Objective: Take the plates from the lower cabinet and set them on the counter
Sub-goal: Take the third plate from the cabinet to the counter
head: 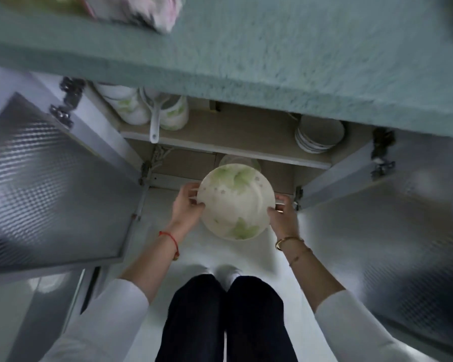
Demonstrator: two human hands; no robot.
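Note:
A cream plate with green leaf patterns (pixel 235 201) is held out in front of the open lower cabinet (pixel 220 131), above the floor. My left hand (pixel 187 205) grips its left rim and my right hand (pixel 283 218) grips its right rim; there may be more plates stacked under the top one. Behind it, on the cabinet's bottom level, another round dish (pixel 239 160) shows partly. The speckled green counter (pixel 272 56) runs across the top of the view, above the cabinet.
Both cabinet doors stand open: the left door (pixel 50 173) and the right door (pixel 403 226), with textured glass. The shelf holds stacked bowls (pixel 131 108), a white ladle (pixel 154 121) and a stack of small plates (pixel 318 135). A pink cloth (pixel 147 11) lies on the counter.

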